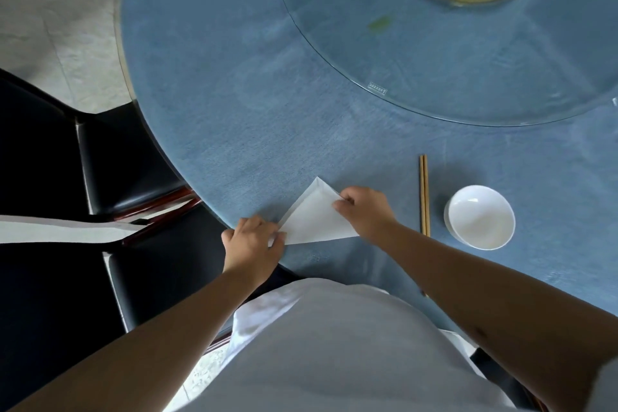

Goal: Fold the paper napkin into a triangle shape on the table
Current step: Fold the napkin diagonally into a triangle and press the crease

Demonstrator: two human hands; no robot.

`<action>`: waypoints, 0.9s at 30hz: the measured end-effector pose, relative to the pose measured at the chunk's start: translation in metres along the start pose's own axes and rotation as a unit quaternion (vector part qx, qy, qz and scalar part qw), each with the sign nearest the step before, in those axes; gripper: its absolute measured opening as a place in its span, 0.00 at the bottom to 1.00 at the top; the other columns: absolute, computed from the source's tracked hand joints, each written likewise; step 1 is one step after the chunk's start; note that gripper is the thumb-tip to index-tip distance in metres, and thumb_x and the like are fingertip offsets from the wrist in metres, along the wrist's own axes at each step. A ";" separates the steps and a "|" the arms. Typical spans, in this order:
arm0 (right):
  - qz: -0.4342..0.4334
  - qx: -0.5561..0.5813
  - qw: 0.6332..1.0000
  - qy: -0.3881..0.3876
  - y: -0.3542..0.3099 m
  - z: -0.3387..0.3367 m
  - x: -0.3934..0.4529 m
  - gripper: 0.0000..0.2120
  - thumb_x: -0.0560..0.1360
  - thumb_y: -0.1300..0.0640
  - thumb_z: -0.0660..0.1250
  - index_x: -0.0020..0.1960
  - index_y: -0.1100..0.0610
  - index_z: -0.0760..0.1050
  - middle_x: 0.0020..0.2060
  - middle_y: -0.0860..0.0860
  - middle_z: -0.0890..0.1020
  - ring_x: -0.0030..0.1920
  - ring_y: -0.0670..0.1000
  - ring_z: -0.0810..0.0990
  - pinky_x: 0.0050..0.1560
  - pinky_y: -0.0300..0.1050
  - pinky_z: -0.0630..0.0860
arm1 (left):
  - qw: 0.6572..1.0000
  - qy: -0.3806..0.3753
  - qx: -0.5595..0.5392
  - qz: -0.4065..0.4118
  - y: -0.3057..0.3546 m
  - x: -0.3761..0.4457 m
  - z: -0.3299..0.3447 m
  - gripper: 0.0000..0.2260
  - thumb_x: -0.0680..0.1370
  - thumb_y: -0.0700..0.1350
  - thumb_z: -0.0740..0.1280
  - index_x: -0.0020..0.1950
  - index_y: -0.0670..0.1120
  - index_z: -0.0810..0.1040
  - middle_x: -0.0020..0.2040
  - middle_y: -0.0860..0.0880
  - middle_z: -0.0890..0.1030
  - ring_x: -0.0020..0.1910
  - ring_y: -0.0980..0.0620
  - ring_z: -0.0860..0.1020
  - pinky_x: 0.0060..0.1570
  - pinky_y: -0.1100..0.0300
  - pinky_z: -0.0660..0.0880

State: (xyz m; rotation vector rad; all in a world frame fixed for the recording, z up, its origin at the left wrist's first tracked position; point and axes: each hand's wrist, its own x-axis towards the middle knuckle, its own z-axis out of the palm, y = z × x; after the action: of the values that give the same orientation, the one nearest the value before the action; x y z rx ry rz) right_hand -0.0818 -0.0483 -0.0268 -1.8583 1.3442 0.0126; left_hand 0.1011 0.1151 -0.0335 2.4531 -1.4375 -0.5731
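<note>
Napkin [314, 221] — white, lying in a triangle shape near the table's near edge, apex pointing away from the person, long edge toward them. A thin border of lower layer shows along the left slope, so the layers are not quite flush.

Left hand [252, 242] at the napkin's lower-left corner, fingers curled, thumb and fingertips pinching that corner; the hand partly overhangs the table edge.

Right hand [366, 212] on the napkin's right slope near the top, fingers bent, thumb and forefinger nipping the paper edge (the grip itself is small but visible).

Table [234, 110] is round with a blue cloth. Chopsticks [424, 194] lie just right of the right hand, pointing away from the person; white bowl [480, 217] just beyond them, empty, upright. Glass turntable [451, 60] farther back — well apart from the napkin. Black chairs [110, 160] at left.
</note>
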 end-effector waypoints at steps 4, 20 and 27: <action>0.013 -0.038 0.999 0.003 -0.004 0.003 0.012 0.14 0.70 0.50 0.63 0.31 0.55 0.68 0.24 0.48 0.72 0.29 0.49 0.70 0.29 0.44 0.65 | 0.998 0.003 -0.005 -0.060 -0.005 0.006 -0.003 0.06 0.76 0.53 0.66 0.42 0.54 0.81 0.42 0.55 0.74 0.48 0.51 0.70 0.48 0.53 0.58; 0.071 -0.058 0.995 0.039 -0.007 0.009 0.022 0.14 0.71 0.44 0.63 0.34 0.52 0.71 0.30 0.46 0.77 0.32 0.48 0.75 0.28 0.40 0.63 | 0.998 -0.024 -0.028 -0.059 -0.013 0.013 0.001 0.05 0.76 0.51 0.65 0.41 0.55 0.79 0.42 0.56 0.73 0.47 0.53 0.68 0.49 0.53 0.59; 0.104 -0.050 0.986 0.116 -0.001 0.000 0.001 0.07 0.72 0.44 0.59 0.44 0.46 0.69 0.41 0.43 0.76 0.40 0.50 0.76 0.36 0.44 0.68 | 0.999 0.010 -0.023 -0.048 -0.004 0.007 -0.006 0.09 0.76 0.52 0.65 0.53 0.52 0.79 0.50 0.52 0.79 0.53 0.47 0.75 0.52 0.50 0.67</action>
State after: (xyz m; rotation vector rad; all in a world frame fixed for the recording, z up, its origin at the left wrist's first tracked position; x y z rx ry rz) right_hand -0.0804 -0.0490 -0.0268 -1.8362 1.7243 -0.0299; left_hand 0.1099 0.1113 -0.0309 2.4958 -1.2914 -0.5933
